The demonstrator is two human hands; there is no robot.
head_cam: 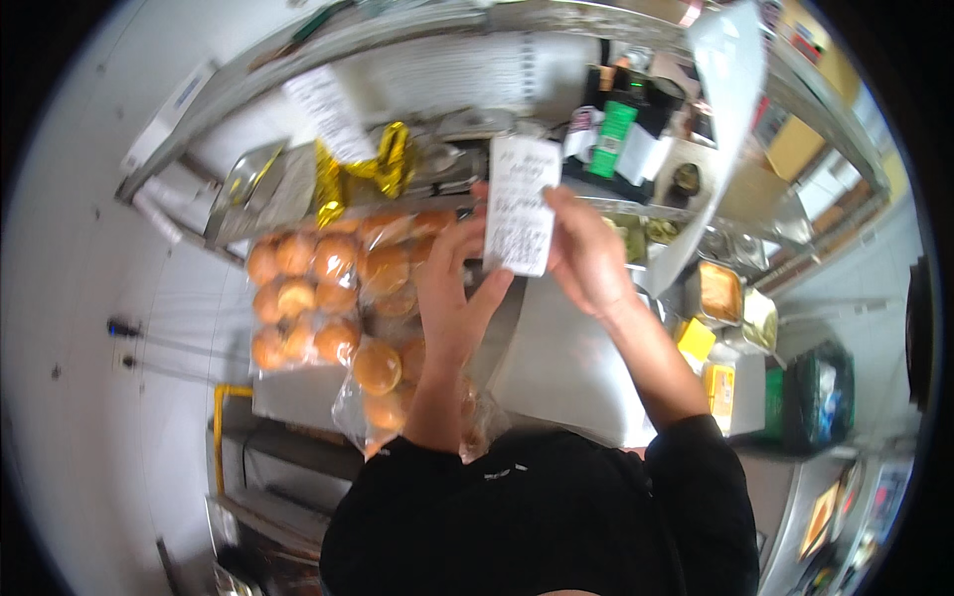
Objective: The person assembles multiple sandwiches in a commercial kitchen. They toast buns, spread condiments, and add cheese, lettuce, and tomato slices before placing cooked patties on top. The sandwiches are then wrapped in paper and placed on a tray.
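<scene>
A printed paper ticket is held up in front of me, over the worktable. My right hand grips its right edge, thumb on the front and fingers behind. At the left edge is my left hand, thumb spread near the lower corner. Its fingertips are partly hidden behind the paper, so whether they pinch it is unclear. Clear plastic bags of round buns lie to the left of my left hand. Another bag of buns sits nearer to me, partly hidden by my left forearm.
A metal shelf runs across the back, with a black device and gold foil wrapping on it. A white sheet hangs at the right. Food containers and a yellow package stand right, near a lined green bin.
</scene>
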